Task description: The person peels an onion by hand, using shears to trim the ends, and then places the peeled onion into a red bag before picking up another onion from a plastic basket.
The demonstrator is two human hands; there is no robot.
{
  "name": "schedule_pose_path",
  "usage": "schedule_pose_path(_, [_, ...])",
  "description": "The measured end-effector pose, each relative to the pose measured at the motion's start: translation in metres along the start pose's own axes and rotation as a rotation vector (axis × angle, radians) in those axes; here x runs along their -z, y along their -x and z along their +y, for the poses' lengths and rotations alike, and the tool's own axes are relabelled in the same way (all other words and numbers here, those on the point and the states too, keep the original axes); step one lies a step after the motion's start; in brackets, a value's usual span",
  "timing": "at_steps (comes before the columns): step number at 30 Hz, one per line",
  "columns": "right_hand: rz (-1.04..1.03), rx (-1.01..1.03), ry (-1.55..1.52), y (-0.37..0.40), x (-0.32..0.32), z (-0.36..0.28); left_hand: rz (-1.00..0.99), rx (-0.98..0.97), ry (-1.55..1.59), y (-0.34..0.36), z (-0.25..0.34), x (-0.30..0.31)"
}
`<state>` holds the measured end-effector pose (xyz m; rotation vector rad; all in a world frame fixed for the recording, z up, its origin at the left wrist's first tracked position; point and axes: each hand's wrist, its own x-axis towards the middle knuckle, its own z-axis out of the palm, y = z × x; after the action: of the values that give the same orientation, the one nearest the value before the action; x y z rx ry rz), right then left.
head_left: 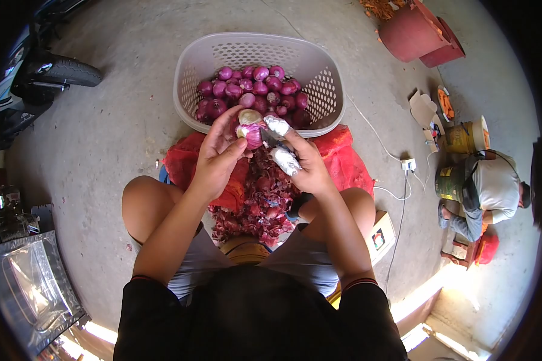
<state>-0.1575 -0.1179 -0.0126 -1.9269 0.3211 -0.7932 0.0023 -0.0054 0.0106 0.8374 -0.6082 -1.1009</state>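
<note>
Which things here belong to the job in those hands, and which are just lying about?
Belonging to the job:
onion in the left hand
right hand
basket
onions inside it
loose skins
probably the red sacking

Seemingly just lying about:
motorbike
red tubs
power socket
white box

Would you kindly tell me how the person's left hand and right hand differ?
The left hand shows bare fingers, whereas the right hand has silvery-white wrapping on its thumb and one finger. The left hand holds a purple onion; what the right hand grips, if anything, is unclear. Both are raised close to the onion.
</note>
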Motion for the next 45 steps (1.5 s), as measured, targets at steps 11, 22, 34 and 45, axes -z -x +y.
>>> schedule_pose_path(11, [-0.086,-0.135,-0.024,-0.006,0.007,-0.017,-0.022,-0.032,-0.151,-0.002,0.003,0.005])
schedule_pose_path(22, [0.040,-0.108,-0.054,-0.006,-0.004,-0.015,-0.069,0.015,0.042,0.000,-0.002,0.000])
schedule_pose_path(34, [-0.068,-0.129,-0.101,0.001,0.005,-0.006,-0.032,-0.044,-0.069,-0.001,0.003,0.003])
schedule_pose_path(45, [0.002,-0.090,-0.043,-0.005,-0.004,-0.013,-0.020,-0.122,-0.144,-0.002,-0.002,0.002])
